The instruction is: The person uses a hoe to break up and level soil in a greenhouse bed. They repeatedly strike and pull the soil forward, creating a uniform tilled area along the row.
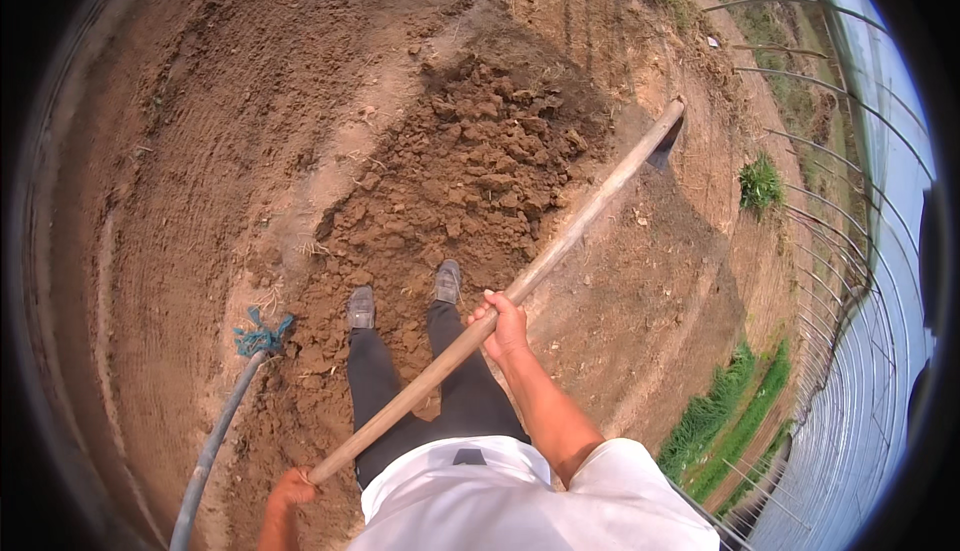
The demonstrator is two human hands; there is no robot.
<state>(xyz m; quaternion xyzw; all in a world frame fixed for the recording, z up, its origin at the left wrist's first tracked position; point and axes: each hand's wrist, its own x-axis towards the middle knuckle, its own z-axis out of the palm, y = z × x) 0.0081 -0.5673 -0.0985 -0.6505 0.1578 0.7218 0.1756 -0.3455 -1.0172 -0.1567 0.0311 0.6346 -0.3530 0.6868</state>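
Note:
A hoe with a long wooden handle point(576, 230) slants across my body from lower left to upper right. My left hand point(292, 488) grips the butt end of the handle beside my hip. Farther up, my right hand point(502, 326) is closed around the shaft in front of my thighs. The dark metal hoe blade point(665, 147) hangs below the far end of the handle, at the upper right; I cannot tell whether it touches the ground. Ahead of my shoes lies a patch of loosened brown soil clods point(480, 153).
A grey pole point(217, 438) with blue-green material tied at its tip point(261, 336) stands at my left. Metal greenhouse hoops point(825, 153) curve along the right. Green crop rows point(709, 423) grow at the lower right, and a leafy plant point(760, 183) stands farther up.

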